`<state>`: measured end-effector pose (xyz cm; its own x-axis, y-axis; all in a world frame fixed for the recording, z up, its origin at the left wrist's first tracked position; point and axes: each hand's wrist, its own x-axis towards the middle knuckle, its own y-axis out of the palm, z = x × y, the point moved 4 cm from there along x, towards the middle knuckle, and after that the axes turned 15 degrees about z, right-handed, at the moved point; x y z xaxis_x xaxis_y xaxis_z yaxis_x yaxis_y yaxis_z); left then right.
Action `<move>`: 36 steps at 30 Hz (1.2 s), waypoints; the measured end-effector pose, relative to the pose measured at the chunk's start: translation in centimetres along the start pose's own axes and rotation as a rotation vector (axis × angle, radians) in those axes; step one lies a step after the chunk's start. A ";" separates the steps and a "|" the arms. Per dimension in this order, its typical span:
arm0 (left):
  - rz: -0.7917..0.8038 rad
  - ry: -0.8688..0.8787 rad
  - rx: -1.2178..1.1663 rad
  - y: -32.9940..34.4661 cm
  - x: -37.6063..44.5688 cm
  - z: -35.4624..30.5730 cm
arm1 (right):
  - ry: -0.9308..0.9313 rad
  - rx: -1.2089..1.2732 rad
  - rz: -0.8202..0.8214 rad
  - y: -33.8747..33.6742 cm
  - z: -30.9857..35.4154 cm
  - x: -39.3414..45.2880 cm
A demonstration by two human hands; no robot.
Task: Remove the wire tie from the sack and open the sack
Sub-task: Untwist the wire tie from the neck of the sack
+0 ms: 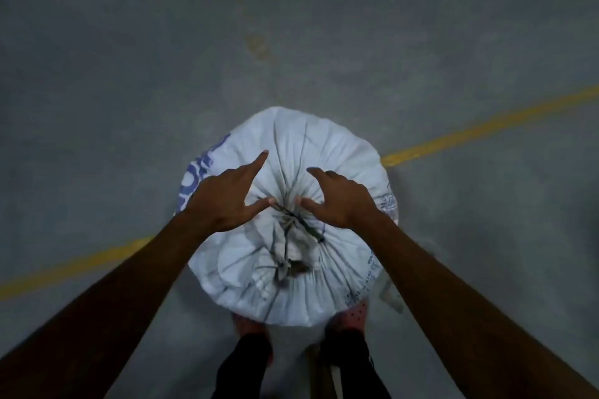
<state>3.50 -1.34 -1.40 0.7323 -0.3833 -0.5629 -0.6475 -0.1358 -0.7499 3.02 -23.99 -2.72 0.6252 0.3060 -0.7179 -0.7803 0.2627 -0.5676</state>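
Note:
A white woven sack (327, 152) with blue print stands upright on the floor in front of me, its top gathered into tight pleats. A dark wire tie (293, 215) is wound around the bunched neck, with loose ends trailing toward me. My left hand (223, 196) hovers at the left of the neck, fingers spread, thumb tip close to the tie. My right hand (340, 196) mirrors it on the right, thumb near the tie, forefinger stretched over the pleats. Neither hand grips anything.
The sack rests on a grey concrete floor (129, 74) crossed by yellow painted lines (486, 125). My feet in pink perforated clogs (355, 316) stand just behind the sack, with dark trouser legs below.

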 end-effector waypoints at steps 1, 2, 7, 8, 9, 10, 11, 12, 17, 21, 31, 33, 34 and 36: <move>-0.014 0.030 -0.003 1.3 0.7 0.1 | -0.010 -0.004 0.000 1.3 -0.6 0.5; -0.010 0.050 0.010 2.6 1.7 0.4 | -0.020 -0.012 -0.010 2.4 -1.1 1.1; -0.023 0.125 -0.025 6.8 4.8 0.9 | -0.038 0.121 -0.096 8.9 -2.8 2.7; -0.040 0.143 -0.029 7.1 5.2 1.1 | -0.041 0.135 -0.117 9.7 -2.9 3.1; -0.054 0.167 -0.053 7.5 5.6 1.2 | -0.030 0.159 -0.118 10.5 -2.9 3.4; -0.037 0.171 -0.079 7.8 5.9 1.3 | -0.023 0.197 -0.124 11.3 -2.9 3.7; -0.013 0.172 -0.118 8.2 6.2 1.4 | -0.017 0.255 -0.142 11.8 -2.9 3.8; 0.026 0.156 -0.161 8.5 6.4 1.6 | -0.018 0.322 -0.170 12.4 -2.9 4.0; 0.164 0.129 -0.334 10.5 7.7 2.9 | 0.031 0.634 -0.264 14.6 -3.6 4.5; 0.179 0.132 -0.404 12.0 8.9 3.7 | 0.042 0.764 -0.329 15.4 -4.1 5.4; 0.164 0.182 -0.630 15.2 10.1 4.9 | 0.014 0.822 -0.364 16.6 -5.1 8.2; 0.156 0.185 -0.650 15.8 9.9 5.1 | -0.004 0.795 -0.350 16.8 -5.1 8.6; 0.155 0.191 -0.662 16.1 9.8 5.2 | -0.012 0.776 -0.339 16.8 -5.0 8.7; 0.158 0.212 -0.697 16.4 9.5 5.5 | -0.052 0.736 -0.319 17.0 -4.9 8.8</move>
<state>1.02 -2.18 -20.91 0.6087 -0.6045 -0.5138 -0.7769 -0.5854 -0.2317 -4.80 -21.28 -20.65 0.8305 0.1520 -0.5359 -0.3652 0.8751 -0.3176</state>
